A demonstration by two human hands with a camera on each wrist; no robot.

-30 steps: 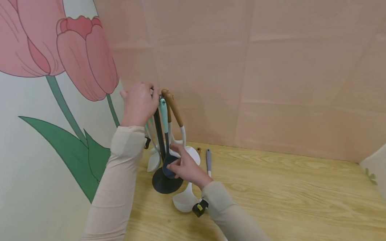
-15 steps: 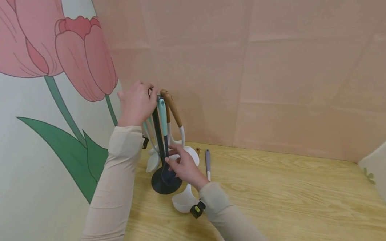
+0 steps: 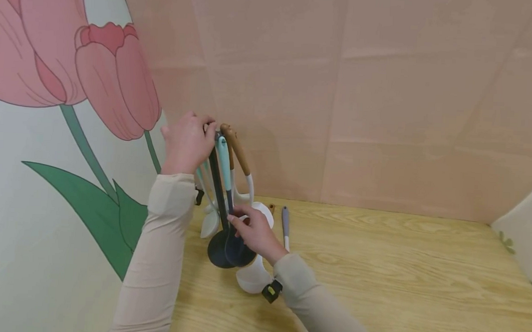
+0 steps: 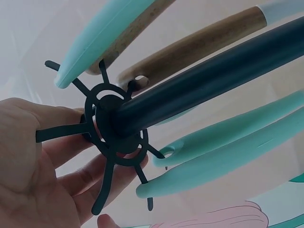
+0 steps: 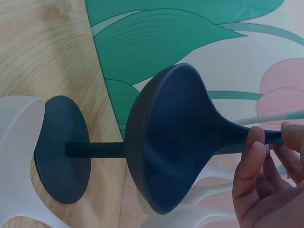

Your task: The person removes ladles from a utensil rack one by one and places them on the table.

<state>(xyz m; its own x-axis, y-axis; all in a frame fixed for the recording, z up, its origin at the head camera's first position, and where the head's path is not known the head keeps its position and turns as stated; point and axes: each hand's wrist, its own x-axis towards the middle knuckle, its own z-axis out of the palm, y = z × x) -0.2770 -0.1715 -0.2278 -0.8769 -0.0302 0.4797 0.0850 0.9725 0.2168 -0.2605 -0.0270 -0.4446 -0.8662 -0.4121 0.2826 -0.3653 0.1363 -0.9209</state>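
A dark utensil stand [image 3: 218, 186] with a round base stands upright at the left. My left hand [image 3: 188, 144] grips its top; in the left wrist view the fingers reach behind the spoked hook wheel [image 4: 108, 118]. On a front hook hangs a dark blue ladle [image 5: 175, 142] with a mint handle [image 3: 223, 161]. My right hand [image 3: 259, 233] pinches this ladle's neck, just above the bowl. Brown-handled utensils [image 3: 239, 152] and more mint-handled utensils [image 4: 228, 168] hang around the pole. In the right wrist view the bowl covers part of the pole.
A white ladle [image 3: 253, 276] lies on the wooden table [image 3: 400, 273] right of the base, partly under the right wrist. Behind it lies a grey-handled utensil [image 3: 285, 221]. A tulip-painted wall [image 3: 112, 77] stands close on the left, a pink backdrop [image 3: 386, 117] behind.
My right hand has shifted from the ladle's bowl up to its neck. The bowl has swung right and now overlaps the base's right side. My left hand stays at the stand's top.
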